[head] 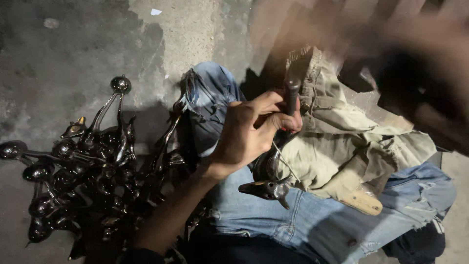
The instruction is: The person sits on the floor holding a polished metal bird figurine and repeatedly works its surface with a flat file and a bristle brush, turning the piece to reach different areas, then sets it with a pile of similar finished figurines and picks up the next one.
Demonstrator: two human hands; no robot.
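On the far left we see a heap of dark metal parts [83, 181], glossy levers with rounded knobs, piled on the concrete floor [58, 49] and partly tangled with one another. Just right of the heap, our left hand [249, 132] reaches across from the lower left; its fingers are curled tight around the slim upper shaft of one dark metal lever [273, 176], whose heavier, horn-shaped lower end hangs just above the blue denim cloth [293, 220] spread over the lap. The lever lies against a crumpled khaki cloth [342, 151], which sits on top of the denim, with a small pale wooden piece [364, 201] poking out at its lower edge. At the upper right our right hand [420, 73] is a dark blur in motion, and we cannot tell how far open it is or whether it holds anything. We judge that the main risk is slipping: the lever looks slick, and the left hand grips only its thin end, so the heavy end could swing or drop onto the lap. The fast right hand could also strike the left fingers, since it passes close to them. A loose fold of khaki cloth could snag on the lever's pointed tips.
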